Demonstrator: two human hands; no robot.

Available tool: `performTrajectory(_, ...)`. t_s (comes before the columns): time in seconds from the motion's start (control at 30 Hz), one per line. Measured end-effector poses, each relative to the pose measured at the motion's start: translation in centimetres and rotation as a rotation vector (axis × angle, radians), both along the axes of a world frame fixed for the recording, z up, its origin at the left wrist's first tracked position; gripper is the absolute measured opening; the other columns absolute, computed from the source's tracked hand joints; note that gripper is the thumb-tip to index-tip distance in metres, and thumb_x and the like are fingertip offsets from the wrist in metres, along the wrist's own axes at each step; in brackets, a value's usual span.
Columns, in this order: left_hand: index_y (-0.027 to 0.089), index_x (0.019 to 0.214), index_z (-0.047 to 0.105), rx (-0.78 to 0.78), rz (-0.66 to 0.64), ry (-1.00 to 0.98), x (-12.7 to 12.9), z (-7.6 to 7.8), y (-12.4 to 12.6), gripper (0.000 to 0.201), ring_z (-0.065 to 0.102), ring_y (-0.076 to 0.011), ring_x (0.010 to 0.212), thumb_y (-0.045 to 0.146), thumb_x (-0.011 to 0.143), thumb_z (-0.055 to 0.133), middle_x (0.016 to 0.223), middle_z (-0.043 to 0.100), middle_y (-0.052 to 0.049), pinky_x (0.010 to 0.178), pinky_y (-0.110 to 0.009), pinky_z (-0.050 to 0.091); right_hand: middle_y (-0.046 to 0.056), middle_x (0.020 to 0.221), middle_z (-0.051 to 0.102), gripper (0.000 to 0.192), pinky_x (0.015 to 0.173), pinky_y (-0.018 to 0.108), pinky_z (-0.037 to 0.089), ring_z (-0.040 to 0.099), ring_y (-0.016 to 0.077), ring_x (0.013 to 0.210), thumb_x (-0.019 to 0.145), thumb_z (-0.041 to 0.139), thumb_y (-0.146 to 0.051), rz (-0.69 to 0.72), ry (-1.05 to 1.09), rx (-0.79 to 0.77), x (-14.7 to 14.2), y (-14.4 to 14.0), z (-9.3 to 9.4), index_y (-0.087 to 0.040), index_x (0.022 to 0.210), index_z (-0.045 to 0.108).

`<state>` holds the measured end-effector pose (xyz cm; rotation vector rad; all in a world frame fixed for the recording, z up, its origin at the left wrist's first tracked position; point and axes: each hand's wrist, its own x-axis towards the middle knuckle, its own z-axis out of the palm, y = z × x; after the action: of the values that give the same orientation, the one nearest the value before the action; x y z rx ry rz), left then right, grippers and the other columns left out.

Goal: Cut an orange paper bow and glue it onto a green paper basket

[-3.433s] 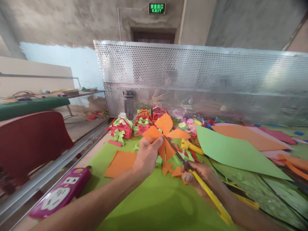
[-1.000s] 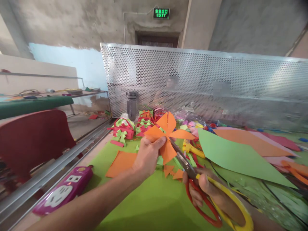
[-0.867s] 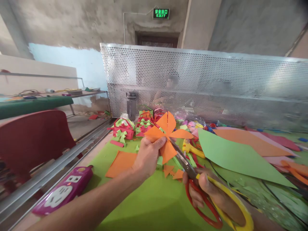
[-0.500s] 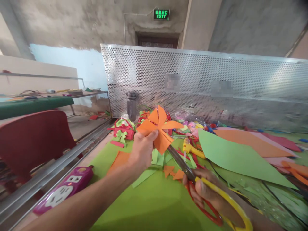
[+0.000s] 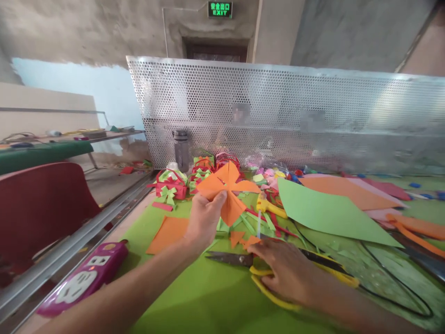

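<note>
One orange paper flower (image 5: pixel 233 186) | left fingers (image 5: pixel 219 199) pinching it | right fingers (image 5: pixel 263 249) over scissors (image 5: pixel 244 260), grip unclear

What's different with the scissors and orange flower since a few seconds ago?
The right hand moved the scissors away from the orange paper flower, down toward the green mat; they now point left. The hand partly covers them, so I can't tell if it let go. The left hand still holds the flower, and the glue gun stayed put.

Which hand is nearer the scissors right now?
Right. The right hand is at the handle end of the scissors; the left hand is apart, toward the blade side, holding the orange paper flower.
</note>
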<state>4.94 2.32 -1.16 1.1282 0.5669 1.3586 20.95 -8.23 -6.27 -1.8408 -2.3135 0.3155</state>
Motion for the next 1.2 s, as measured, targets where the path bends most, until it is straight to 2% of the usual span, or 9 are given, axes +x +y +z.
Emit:
performTrajectory(0.1, 0.015, 0.061, 0.07, -0.019, -0.011, 0.039, 0.3, -0.5, -0.4, 0.017, 0.062, -0.0188, 0.066, 0.032, 0.062, 0.075, 0.06, 0.067, -0.002, 0.061, -0.026, 0.047, 0.012, 0.113, 0.068, 0.039, 0.09, 0.044, 0.045, 0.06, 0.033, 0.107, 0.072, 0.067, -0.02, -0.01, 0.068, -0.005, 0.2, 0.1, 0.9, -0.02, 0.111, 0.067)
performTrajectory(0.2, 0.015, 0.061, 0.07, -0.045, -0.036, 0.065, 0.6, -1.3, -0.8, 0.019, 0.06, -0.0171, 0.062, 0.034, 0.063, 0.074, 0.062, 0.067, -0.002, 0.06, -0.025, 0.046, 0.013, 0.105, 0.069, 0.036, 0.085, 0.041, 0.048, 0.064, 0.0296, 0.097, 0.076, 0.068, -0.035, -0.085, 0.436, 0.029, 0.0, 0.4, 2.1, -0.016, 0.107, 0.067)
performTrajectory(0.3, 0.016, 0.055, 0.066, -0.086, -0.028, 0.079, 1.0, -2.0, -1.4, 0.02, 0.054, -0.0137, 0.054, 0.033, 0.062, 0.075, 0.055, 0.062, 0.001, 0.053, -0.023, 0.042, 0.009, 0.091, 0.068, 0.041, 0.074, 0.034, 0.05, 0.064, 0.0236, 0.086, 0.077, 0.066, -0.051, -0.1, 0.875, 0.057, -0.4, 0.9, 2.3, -0.014, 0.096, 0.064)
performTrajectory(0.37, 0.016, 0.055, 0.065, -0.113, -0.036, 0.082, 1.3, -2.3, -1.8, 0.021, 0.053, -0.0132, 0.052, 0.033, 0.061, 0.076, 0.054, 0.061, 0.001, 0.05, -0.023, 0.041, 0.006, 0.081, 0.065, 0.038, 0.068, 0.031, 0.048, 0.061, 0.0201, 0.077, 0.077, 0.065, -0.053, -0.097, 1.042, 0.039, -0.9, 1.3, 1.9, -0.016, 0.085, 0.062)
performTrajectory(0.47, 0.016, 0.059, 0.066, -0.147, -0.068, 0.073, 1.5, -2.5, -2.4, 0.021, 0.055, -0.014, 0.054, 0.034, 0.06, 0.077, 0.055, 0.062, 0.001, 0.051, -0.023, 0.042, 0.003, 0.076, 0.064, 0.033, 0.069, 0.03, 0.047, 0.059, 0.0172, 0.072, 0.079, 0.065, -0.049, -0.134, 1.164, 0.023, -1.4, 1.6, 1.5, -0.016, 0.079, 0.061)
performTrajectory(0.6, 0.017, 0.049, 0.059, -0.194, -0.094, 0.056, 1.5, -2.5, -2.8, 0.028, 0.046, -0.0097, 0.043, 0.033, 0.056, 0.08, 0.041, 0.049, 0.005, 0.044, -0.021, 0.036, 0.001, 0.069, 0.062, 0.024, 0.071, 0.031, 0.047, 0.058, 0.0174, 0.072, 0.079, 0.064, -0.04, -0.179, 1.187, 0.028, -1.5, 1.6, 1.7, -0.016, 0.077, 0.063)
performTrajectory(0.8, 0.014, 0.061, 0.067, -0.269, -0.153, 0.042, 1.3, -2.6, -2.7, 0.025, 0.054, -0.0118, 0.048, 0.034, 0.055, 0.082, 0.055, 0.064, 0.0, 0.048, -0.023, 0.042, -0.001, 0.062, 0.058, 0.022, 0.057, 0.026, 0.041, 0.049, 0.0132, 0.058, 0.077, 0.061, -0.037, -0.239, 1.081, 0.058, -1.1, 1.8, 1.5, -0.016, 0.071, 0.064)
performTrajectory(1.03, 0.014, 0.069, 0.069, -0.3, -0.175, 0.001, 1.4, -2.5, -2.8, 0.03, 0.065, -0.0181, 0.06, 0.032, 0.05, 0.085, 0.065, 0.07, -0.003, 0.054, -0.025, 0.048, -0.004, 0.059, 0.051, 0.016, 0.053, 0.025, 0.033, 0.039, 0.0105, 0.054, 0.074, 0.059, -0.031, -0.247, 1.057, 0.054, -1.0, 2.0, 1.2, -0.016, 0.07, 0.062)
performTrajectory(1.2, 0.012, 0.066, 0.068, -0.338, -0.224, -0.021, 1.3, -2.1, -2.6, 0.029, 0.07, -0.025, 0.07, 0.027, 0.048, 0.086, 0.067, 0.072, -0.007, 0.063, -0.032, 0.054, -0.003, 0.061, 0.055, 0.015, 0.056, 0.025, 0.037, 0.044, 0.0115, 0.056, 0.076, 0.059, -0.029, -0.22, 1.051, 0.036, -1.0, 1.8, 1.3, -0.016, 0.072, 0.064)
